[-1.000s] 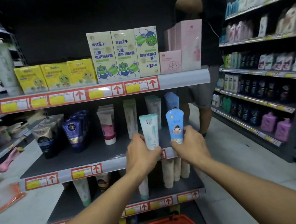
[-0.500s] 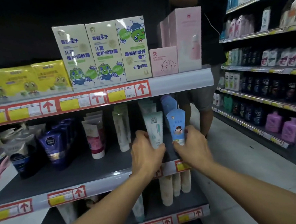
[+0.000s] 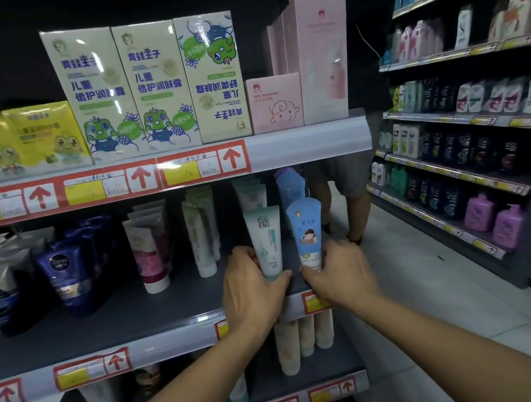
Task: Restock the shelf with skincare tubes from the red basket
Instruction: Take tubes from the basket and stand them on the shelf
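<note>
The left hand [image 3: 253,294] grips the lower end of a white and teal tube [image 3: 266,241], thumb on one side and fingers curled round the other. The right hand [image 3: 338,278] grips the lower end of a blue tube [image 3: 306,232] printed with a cartoon child. Both tubes stand upright, cap down, on the middle shelf [image 3: 107,319], near its front edge and toward its right end. The two tubes are just beside each other with a narrow gap between them.

Behind the white and teal tube stands a row of matching tubes [image 3: 250,192]. Behind the blue tube stands a row of matching blue tubes [image 3: 290,185]. To the left on the same shelf, in order: pale green tubes [image 3: 200,233], white tubes with pink print [image 3: 149,251], dark blue tubes [image 3: 66,268].

The top shelf carries yellow packs [image 3: 34,138], tall pale green boxes with frog figures [image 3: 123,88] and pink boxes [image 3: 309,63]. One green box stands upside down. Red price labels with upward arrows [image 3: 204,164] run along the shelf edges.

The lower shelf holds cream tubes [image 3: 303,336] below the hands. A second person's leg [image 3: 352,212] shows behind the unit. A shelf unit of bottles [image 3: 466,149] lines the right side of the aisle. The red basket is not in view
</note>
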The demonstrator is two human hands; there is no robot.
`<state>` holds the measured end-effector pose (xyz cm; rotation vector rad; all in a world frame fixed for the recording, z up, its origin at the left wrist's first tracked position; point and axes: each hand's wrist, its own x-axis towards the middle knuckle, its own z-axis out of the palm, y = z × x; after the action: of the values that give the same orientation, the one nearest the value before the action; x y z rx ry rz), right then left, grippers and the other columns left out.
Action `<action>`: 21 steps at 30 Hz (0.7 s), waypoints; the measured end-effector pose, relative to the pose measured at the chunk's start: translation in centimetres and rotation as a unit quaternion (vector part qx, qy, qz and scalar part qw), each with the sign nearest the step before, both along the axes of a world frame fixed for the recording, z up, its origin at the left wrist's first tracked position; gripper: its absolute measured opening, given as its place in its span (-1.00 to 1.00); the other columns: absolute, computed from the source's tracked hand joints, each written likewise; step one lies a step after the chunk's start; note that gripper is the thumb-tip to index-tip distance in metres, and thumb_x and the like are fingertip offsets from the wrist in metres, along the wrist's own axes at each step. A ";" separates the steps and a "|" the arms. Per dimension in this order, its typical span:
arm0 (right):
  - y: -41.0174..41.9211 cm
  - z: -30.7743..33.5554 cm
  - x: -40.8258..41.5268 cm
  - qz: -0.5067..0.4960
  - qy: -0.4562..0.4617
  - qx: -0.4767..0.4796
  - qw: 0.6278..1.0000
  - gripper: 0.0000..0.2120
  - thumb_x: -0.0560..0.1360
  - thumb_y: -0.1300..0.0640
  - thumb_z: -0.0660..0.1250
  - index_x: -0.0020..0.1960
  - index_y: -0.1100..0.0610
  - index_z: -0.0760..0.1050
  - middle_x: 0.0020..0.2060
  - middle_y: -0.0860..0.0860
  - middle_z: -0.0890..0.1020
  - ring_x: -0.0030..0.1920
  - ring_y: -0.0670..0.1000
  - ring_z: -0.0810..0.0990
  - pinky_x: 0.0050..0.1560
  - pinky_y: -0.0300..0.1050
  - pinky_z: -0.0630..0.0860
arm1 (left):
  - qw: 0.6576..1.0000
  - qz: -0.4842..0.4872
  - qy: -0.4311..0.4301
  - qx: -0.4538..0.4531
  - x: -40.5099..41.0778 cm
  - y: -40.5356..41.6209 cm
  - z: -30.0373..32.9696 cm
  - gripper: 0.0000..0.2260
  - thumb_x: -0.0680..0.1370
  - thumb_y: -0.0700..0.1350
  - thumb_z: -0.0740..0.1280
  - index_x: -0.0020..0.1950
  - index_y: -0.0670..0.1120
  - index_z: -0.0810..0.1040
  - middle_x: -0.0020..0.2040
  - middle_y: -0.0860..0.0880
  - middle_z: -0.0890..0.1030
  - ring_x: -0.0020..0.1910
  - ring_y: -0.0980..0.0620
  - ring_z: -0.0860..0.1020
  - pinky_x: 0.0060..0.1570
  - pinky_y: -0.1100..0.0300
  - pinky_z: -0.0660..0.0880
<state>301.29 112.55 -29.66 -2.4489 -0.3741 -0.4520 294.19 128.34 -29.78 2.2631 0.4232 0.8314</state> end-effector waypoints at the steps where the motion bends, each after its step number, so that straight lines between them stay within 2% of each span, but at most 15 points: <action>1: -0.1 0.0 0.2 -0.002 0.002 -0.017 1.000 -0.53 0.43 -0.23 0.42 0.15 0.10 0.57 0.02 0.07 0.64 0.03 0.08 0.60 -0.03 0.03 0.59 | 1.000 0.010 0.008 0.008 0.1 0.1 0.0 -0.45 0.34 0.18 0.63 0.10 0.10 0.36 0.04 0.10 0.57 0.04 0.03 0.61 -0.16 0.13 0.52; 4: -0.2 0.2 1.1 -0.002 0.019 -0.034 0.999 -0.54 0.44 -0.22 0.44 0.15 0.09 0.59 0.01 0.05 0.67 0.00 0.07 0.64 -0.06 0.03 0.62 | 0.999 0.031 0.028 0.010 0.6 0.3 0.2 -0.48 0.35 0.17 0.62 0.12 0.09 0.41 0.03 0.09 0.63 0.02 -0.01 0.64 -0.17 0.07 0.57; 9: 0.4 1.0 2.6 -0.012 0.069 -0.042 0.997 -0.57 0.38 -0.26 0.51 0.01 0.07 0.63 -0.12 0.04 0.68 -0.10 0.07 0.65 -0.11 0.04 0.64 | 0.998 0.024 0.059 -0.025 2.3 0.9 0.7 -0.52 0.36 0.11 0.61 0.14 0.07 0.45 0.04 0.06 0.64 0.04 -0.06 0.65 -0.02 -0.06 0.65; 21: 2.5 1.6 6.3 -0.044 0.094 -0.050 0.993 -0.45 0.35 -0.27 0.55 0.15 0.08 0.60 0.00 0.08 0.69 -0.01 0.12 0.67 -0.09 -0.01 0.62 | 0.994 0.032 0.107 0.002 6.2 2.5 1.2 -0.47 0.37 0.07 0.62 0.21 0.03 0.45 0.20 -0.04 0.64 0.18 -0.15 0.63 0.01 0.00 0.61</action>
<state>307.62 115.06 -28.08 -2.5877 -0.2152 -0.2402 300.43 130.86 -28.58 2.3623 0.5946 0.6214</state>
